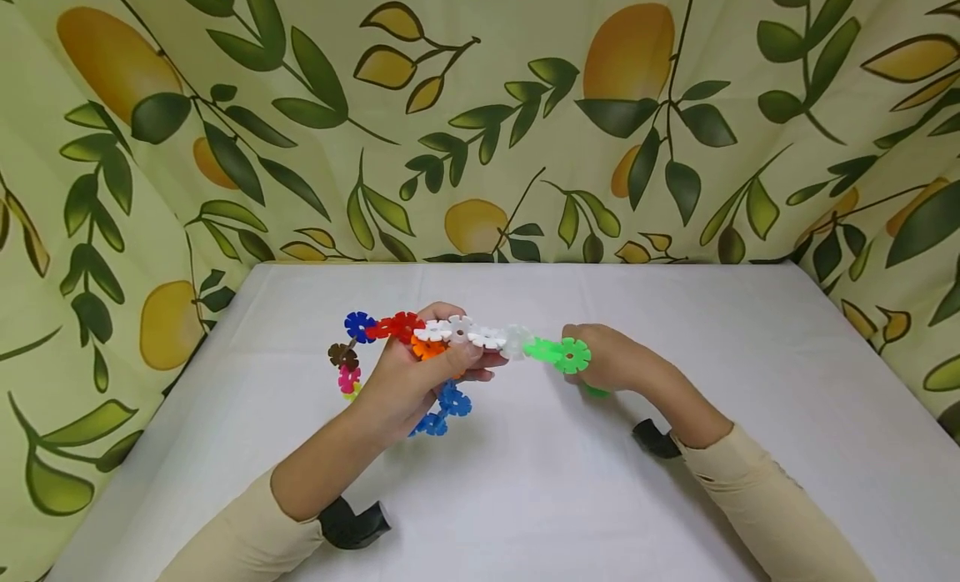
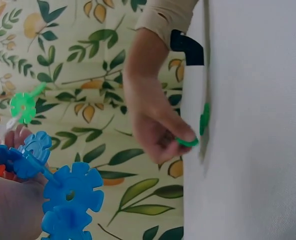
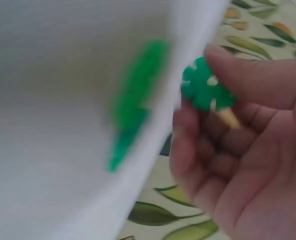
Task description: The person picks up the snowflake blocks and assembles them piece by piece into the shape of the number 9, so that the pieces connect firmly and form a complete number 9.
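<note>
My left hand (image 1: 405, 386) grips a chain of interlocking flower-shaped plastic discs (image 1: 405, 326) above the table, the thumb across its white stretch. Dark blue, red, brown, pink, orange and white discs show in the head view, and light green discs (image 1: 574, 355) end the chain on the right. Blue discs (image 2: 72, 192) hang below the palm. My right hand (image 1: 607, 357) pinches a single green disc (image 3: 208, 85) between thumb and fingers, apart from the chain in the left wrist view. Close to that hand, more green discs (image 3: 140, 87), blurred, lie on the table.
A white cloth covers the table (image 1: 525, 499). Black wrist straps or mounts stick out under the left sleeve (image 1: 354, 524) and the right sleeve (image 1: 656, 439). Behind the table hangs a curtain (image 1: 495, 148) printed with fruit and leaves.
</note>
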### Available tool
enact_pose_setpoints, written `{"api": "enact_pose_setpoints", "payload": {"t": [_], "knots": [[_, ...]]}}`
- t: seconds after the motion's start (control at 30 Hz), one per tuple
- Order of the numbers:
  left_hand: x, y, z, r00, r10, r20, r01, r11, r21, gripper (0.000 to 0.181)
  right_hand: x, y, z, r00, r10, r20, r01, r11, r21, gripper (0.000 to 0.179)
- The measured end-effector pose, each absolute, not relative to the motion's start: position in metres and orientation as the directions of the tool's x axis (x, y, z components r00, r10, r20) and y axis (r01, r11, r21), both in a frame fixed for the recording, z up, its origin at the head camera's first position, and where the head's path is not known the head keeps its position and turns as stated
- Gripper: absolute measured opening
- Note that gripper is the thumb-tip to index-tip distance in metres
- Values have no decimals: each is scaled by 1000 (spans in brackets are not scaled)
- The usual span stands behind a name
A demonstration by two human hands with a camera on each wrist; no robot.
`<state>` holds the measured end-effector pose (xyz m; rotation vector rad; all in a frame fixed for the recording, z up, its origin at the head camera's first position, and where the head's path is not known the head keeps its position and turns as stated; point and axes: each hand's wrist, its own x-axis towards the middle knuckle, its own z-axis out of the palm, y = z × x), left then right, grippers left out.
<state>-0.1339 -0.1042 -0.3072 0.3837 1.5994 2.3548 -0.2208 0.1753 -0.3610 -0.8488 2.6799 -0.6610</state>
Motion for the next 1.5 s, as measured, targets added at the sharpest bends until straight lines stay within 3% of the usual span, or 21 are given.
{"api": "enact_pose_setpoints", "payload": {"t": [0.1,0.2,0.27,0.33,0.4,0.53,0.6,0.7,0.8,0.93,1.03,1.13,1.27,1.33,1.4,1.47,1.5], "knots": [[-136,-104,-307,-941,335,52,-82,-376,923,35,-213,180,-346,-762,-647,-2,-460,544,-701,19],[-138,-103,-307,-952,304,26,-102,-399,911,40,-204,182,-327,-700,-672,242,-443,142,-885,23],[-140,-102,-307,-958,287,-11,-129,-396,909,42,-198,181,-317,-667,-651,363,-367,-137,-920,26],[-142,-101,-308,-960,271,-64,-169,-383,908,45,-193,180,-311,-666,-641,381,-260,-280,-924,26],[-146,-101,-310,-959,259,-111,-205,-370,906,47,-191,177,-310,-707,-647,285,-160,-246,-956,23],[-155,-101,-319,-961,220,-169,-244,-384,890,51,-188,167,-319,-777,-623,88,-122,12,-993,17],[-159,-102,-324,-964,199,-177,-242,-384,891,51,-186,161,-323,-805,-588,76,-140,65,-988,21],[-163,-103,-328,-961,194,-196,-250,-310,917,49,-184,156,-323,-835,-526,163,-222,50,-974,18],[-169,-108,-331,-936,263,-233,-272,-122,955,47,-182,156,-322,-846,-467,256,-302,27,-953,12],[-179,-123,-333,-882,330,-336,-269,235,934,73,-180,158,-321,-853,-413,320,-358,16,-933,10],[-183,-138,-332,-850,344,-399,-205,482,852,89,-179,157,-321,-852,-404,333,-367,9,-930,10],[-183,-152,-326,-806,442,-394,-50,613,789,87,-178,157,-322,-847,-403,347,-381,6,-925,9],[-174,-165,-309,-697,624,-353,202,643,739,64,-177,157,-322,-837,-404,369,-414,28,-910,10],[-163,-166,-296,-693,655,-301,328,658,677,48,-175,156,-322,-829,-410,380,-432,38,-901,8],[-149,-160,-284,-748,643,-163,439,664,605,31,-173,154,-321,-818,-415,397,-456,48,-889,7],[-135,-146,-276,-797,598,82,552,668,499,22,-170,152,-319,-805,-420,419,-482,49,-875,8],[-131,-138,-273,-795,566,218,598,669,441,23,-168,151,-319,-798,-421,431,-495,50,-867,8]]}}
